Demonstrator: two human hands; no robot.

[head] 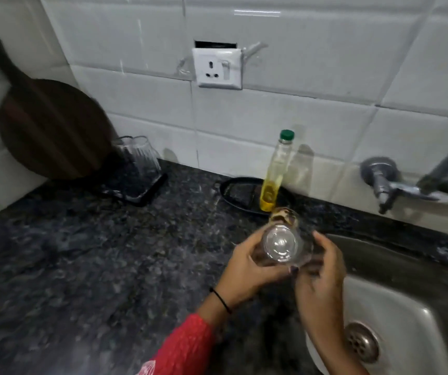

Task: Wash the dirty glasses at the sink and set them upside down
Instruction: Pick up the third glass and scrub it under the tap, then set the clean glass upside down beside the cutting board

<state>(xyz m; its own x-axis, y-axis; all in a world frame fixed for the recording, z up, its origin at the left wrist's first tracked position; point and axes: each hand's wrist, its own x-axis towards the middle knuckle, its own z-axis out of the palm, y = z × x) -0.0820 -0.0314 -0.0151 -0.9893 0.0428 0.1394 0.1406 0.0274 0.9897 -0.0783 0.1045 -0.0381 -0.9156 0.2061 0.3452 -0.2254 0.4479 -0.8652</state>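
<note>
Clear tilted glass (pixel 281 246) in the grip of the left hand (pixel 244 266).

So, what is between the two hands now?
A clear glass, gripped by the left hand, with the right hand at its other side; the head view shows it.

Board: we see a dark round wooden board (pixel 52 128) leaning against the tiled wall (pixel 298 104), at left.
Socket: a white wall socket (pixel 217 67), which we find above the counter.
Bottle: we note a clear bottle (pixel 275 171) with a green cap and yellow liquid, upright on a black oval dish (pixel 233 193).
Counter: we see dark speckled stone (pixel 82 266).
</note>
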